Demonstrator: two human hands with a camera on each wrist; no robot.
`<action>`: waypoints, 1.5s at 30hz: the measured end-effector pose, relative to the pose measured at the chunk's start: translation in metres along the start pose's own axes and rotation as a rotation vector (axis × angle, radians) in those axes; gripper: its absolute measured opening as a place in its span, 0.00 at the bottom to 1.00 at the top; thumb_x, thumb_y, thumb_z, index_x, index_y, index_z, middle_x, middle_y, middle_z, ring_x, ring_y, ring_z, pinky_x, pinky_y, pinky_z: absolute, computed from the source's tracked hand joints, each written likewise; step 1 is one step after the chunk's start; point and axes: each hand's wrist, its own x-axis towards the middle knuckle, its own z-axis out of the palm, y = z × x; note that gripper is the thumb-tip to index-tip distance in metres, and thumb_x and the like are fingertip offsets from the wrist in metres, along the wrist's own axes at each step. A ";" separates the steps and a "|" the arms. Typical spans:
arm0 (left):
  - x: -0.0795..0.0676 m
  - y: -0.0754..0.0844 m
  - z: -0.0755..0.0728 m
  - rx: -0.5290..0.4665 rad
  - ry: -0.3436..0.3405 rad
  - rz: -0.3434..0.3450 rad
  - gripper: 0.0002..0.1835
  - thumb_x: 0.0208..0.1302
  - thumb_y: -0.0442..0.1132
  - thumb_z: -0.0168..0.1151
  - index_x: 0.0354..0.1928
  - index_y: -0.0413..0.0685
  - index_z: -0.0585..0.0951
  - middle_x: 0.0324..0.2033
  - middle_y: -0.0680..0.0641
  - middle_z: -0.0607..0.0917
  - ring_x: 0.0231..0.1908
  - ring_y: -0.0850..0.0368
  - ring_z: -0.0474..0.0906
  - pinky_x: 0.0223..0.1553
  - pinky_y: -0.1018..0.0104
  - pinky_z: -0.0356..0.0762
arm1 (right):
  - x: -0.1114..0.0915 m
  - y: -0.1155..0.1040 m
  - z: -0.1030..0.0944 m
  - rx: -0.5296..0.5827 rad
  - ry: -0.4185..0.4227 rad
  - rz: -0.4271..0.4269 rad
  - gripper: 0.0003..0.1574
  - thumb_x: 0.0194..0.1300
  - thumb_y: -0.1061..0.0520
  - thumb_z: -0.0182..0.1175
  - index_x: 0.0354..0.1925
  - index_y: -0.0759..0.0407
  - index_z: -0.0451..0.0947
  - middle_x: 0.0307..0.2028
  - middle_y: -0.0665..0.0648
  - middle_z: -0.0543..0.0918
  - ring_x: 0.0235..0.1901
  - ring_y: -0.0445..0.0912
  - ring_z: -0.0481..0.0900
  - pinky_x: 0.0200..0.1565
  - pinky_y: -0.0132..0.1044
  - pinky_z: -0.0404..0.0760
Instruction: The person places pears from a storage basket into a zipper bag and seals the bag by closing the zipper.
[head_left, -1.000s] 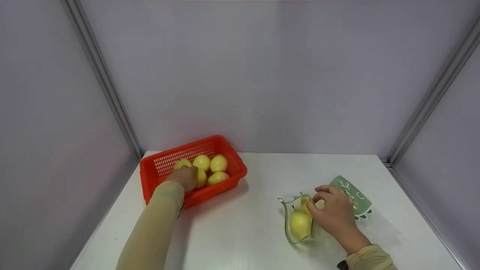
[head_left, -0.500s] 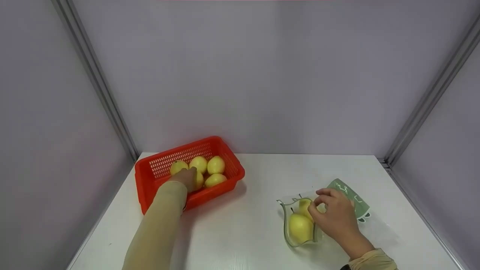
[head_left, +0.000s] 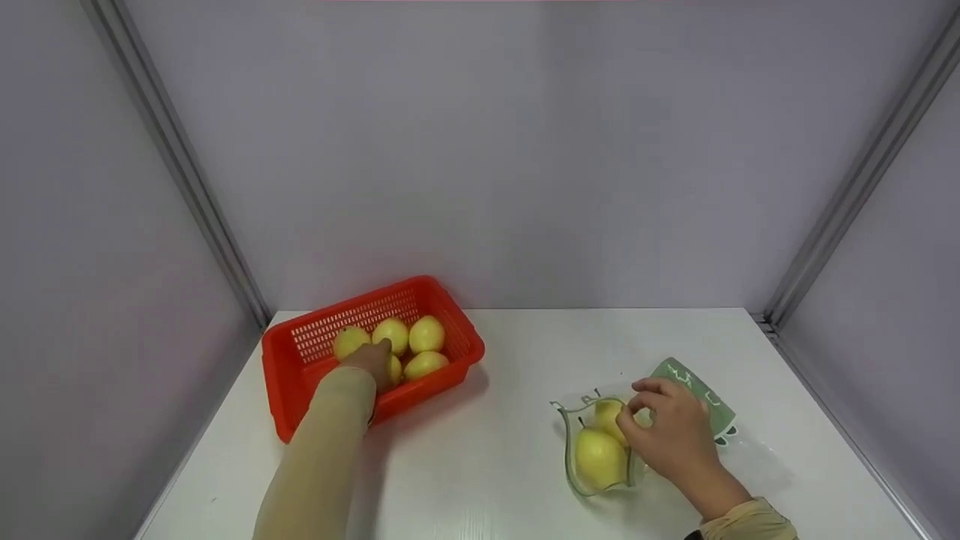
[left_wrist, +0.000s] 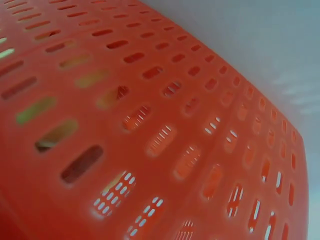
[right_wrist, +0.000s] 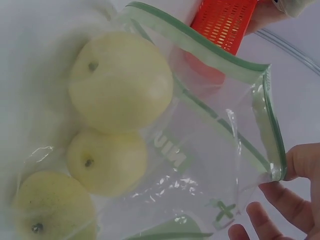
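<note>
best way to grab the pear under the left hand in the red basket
Grip the pear around its round middle, coming straight down from above. The red basket walls and neighbouring pears block the sides, so only its top is open. The left hand already rests on it from above.

The person wears a long-sleeved top in a pale beige, slightly yellowish colour. The left sleeve (head_left: pixel 319 457) covers the whole forearm down to the wrist; the fabric looks smooth and plain, without pattern. The right sleeve (head_left: pixel 746 517) has the same colour and ends at the wrist. A small dark thing shows at its cuff edge, too small to tell. The left hand (head_left: pixel 373 358) and the right hand (head_left: pixel 671 431) are bare.
</note>
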 end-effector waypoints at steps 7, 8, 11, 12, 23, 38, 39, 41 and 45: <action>-0.001 -0.009 -0.004 -0.027 0.043 0.011 0.40 0.61 0.43 0.62 0.74 0.49 0.57 0.63 0.37 0.72 0.64 0.41 0.67 0.63 0.43 0.64 | 0.003 0.000 0.004 0.006 0.001 0.007 0.10 0.46 0.58 0.70 0.16 0.47 0.79 0.38 0.51 0.84 0.42 0.52 0.80 0.41 0.56 0.71; -0.005 -0.009 -0.004 -0.035 0.040 -0.004 0.41 0.61 0.44 0.63 0.74 0.50 0.56 0.65 0.38 0.71 0.64 0.42 0.66 0.64 0.43 0.63 | 0.003 -0.001 0.004 0.005 -0.004 0.010 0.10 0.46 0.58 0.70 0.16 0.47 0.79 0.38 0.51 0.84 0.42 0.52 0.80 0.41 0.56 0.71; -0.020 -0.010 -0.006 -0.111 0.031 -0.048 0.42 0.62 0.45 0.62 0.75 0.53 0.54 0.68 0.41 0.66 0.65 0.43 0.63 0.66 0.41 0.59 | 0.004 -0.002 0.006 0.004 -0.022 0.023 0.10 0.48 0.57 0.69 0.17 0.47 0.80 0.38 0.51 0.84 0.42 0.52 0.80 0.40 0.54 0.71; -0.025 -0.009 -0.008 -0.133 0.036 -0.053 0.42 0.62 0.44 0.63 0.75 0.54 0.55 0.68 0.42 0.67 0.64 0.44 0.64 0.66 0.41 0.60 | 0.004 -0.003 0.006 0.005 -0.025 0.025 0.10 0.48 0.57 0.69 0.17 0.47 0.80 0.38 0.51 0.84 0.42 0.52 0.80 0.40 0.54 0.71; -0.053 -0.013 -0.028 -0.401 0.129 -0.040 0.50 0.48 0.55 0.74 0.73 0.63 0.59 0.64 0.47 0.69 0.59 0.44 0.67 0.62 0.38 0.63 | 0.012 -0.010 0.006 0.011 -0.062 0.054 0.07 0.50 0.57 0.67 0.19 0.50 0.80 0.41 0.53 0.84 0.45 0.54 0.79 0.43 0.56 0.69; -0.036 0.000 -0.013 -0.305 0.546 0.258 0.41 0.43 0.54 0.74 0.62 0.61 0.68 0.53 0.50 0.71 0.50 0.52 0.70 0.51 0.49 0.77 | 0.038 -0.017 -0.006 0.068 0.069 0.024 0.08 0.50 0.59 0.67 0.17 0.55 0.80 0.38 0.55 0.84 0.42 0.54 0.79 0.45 0.58 0.69; -0.038 0.005 -0.012 -0.295 0.565 0.279 0.40 0.44 0.55 0.74 0.61 0.62 0.69 0.52 0.51 0.71 0.49 0.52 0.70 0.49 0.50 0.78 | 0.040 -0.018 -0.006 0.070 0.077 0.025 0.08 0.50 0.59 0.67 0.18 0.56 0.80 0.38 0.55 0.84 0.43 0.53 0.79 0.45 0.57 0.69; -0.044 0.016 -0.012 -0.294 0.585 0.312 0.39 0.43 0.54 0.75 0.60 0.65 0.69 0.50 0.52 0.72 0.48 0.54 0.70 0.47 0.52 0.79 | 0.044 -0.018 -0.008 0.075 0.094 0.017 0.09 0.50 0.59 0.67 0.17 0.56 0.80 0.38 0.55 0.83 0.43 0.53 0.79 0.45 0.57 0.70; -0.053 0.035 -0.009 -0.292 0.606 0.398 0.36 0.44 0.51 0.75 0.58 0.66 0.70 0.49 0.54 0.73 0.44 0.55 0.72 0.42 0.55 0.81 | 0.050 -0.016 -0.009 0.089 0.135 -0.004 0.09 0.51 0.58 0.67 0.17 0.55 0.80 0.38 0.55 0.83 0.41 0.54 0.78 0.45 0.57 0.68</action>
